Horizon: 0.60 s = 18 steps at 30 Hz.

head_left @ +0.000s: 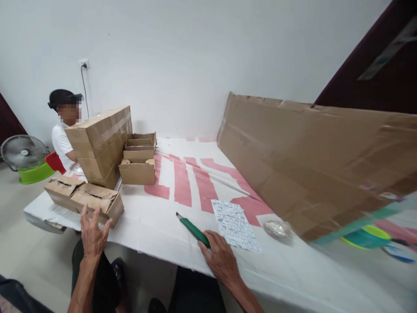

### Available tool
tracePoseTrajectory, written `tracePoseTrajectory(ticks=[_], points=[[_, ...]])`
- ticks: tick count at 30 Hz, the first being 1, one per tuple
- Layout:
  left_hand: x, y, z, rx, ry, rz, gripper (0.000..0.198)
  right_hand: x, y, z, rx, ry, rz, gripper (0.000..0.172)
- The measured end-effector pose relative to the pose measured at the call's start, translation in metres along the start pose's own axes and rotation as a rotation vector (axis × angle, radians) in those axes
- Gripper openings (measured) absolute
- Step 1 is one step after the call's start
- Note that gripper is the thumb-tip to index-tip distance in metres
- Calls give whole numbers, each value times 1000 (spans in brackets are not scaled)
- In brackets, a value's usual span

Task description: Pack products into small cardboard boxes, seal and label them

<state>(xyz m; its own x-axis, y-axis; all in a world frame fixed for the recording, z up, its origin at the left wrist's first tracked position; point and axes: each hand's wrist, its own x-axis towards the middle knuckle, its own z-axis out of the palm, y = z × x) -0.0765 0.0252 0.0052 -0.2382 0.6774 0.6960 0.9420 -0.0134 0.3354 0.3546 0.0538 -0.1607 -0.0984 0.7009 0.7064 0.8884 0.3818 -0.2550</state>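
My right hand (pixel 223 258) is closed round the end of a green utility knife (pixel 194 230), which lies low over the white tablecloth (pixel 153 221). The knife's tip points away and to the left. With fingers spread, my left hand (pixel 94 232) is at the near side of a low pair of cardboard boxes (pixel 94 195); whether the fingertips touch the cardboard I cannot tell. Tape and torn edges show on the tops of these boxes. To the right of the knife lies a sheet of stickers or labels (pixel 236 226), and beyond it a clear plastic bundle (pixel 277 230).
Stacked cardboard boxes (pixel 107 143) rise at the back left, beside open cardboard trays (pixel 138 171). A large cardboard panel (pixel 309 161) leans along the right, near a roll of yellow-green tape (pixel 368 237). Another person (pixel 61 139) sits past the stack, near a fan (pixel 24 152).
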Motion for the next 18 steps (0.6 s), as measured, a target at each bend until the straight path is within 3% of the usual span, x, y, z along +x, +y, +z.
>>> tracePoseTrajectory(ticks=[5,13,18], points=[[-3,4,18,-42,2,8,34,1,0,0,-10,4,-4,34],[-1,24,24,-15,-11,69,27,1,-1,-2,-3,-9,4,32],[21,7,15,-59,95,-6,32,1,-1,-1,-4,0,0,33]])
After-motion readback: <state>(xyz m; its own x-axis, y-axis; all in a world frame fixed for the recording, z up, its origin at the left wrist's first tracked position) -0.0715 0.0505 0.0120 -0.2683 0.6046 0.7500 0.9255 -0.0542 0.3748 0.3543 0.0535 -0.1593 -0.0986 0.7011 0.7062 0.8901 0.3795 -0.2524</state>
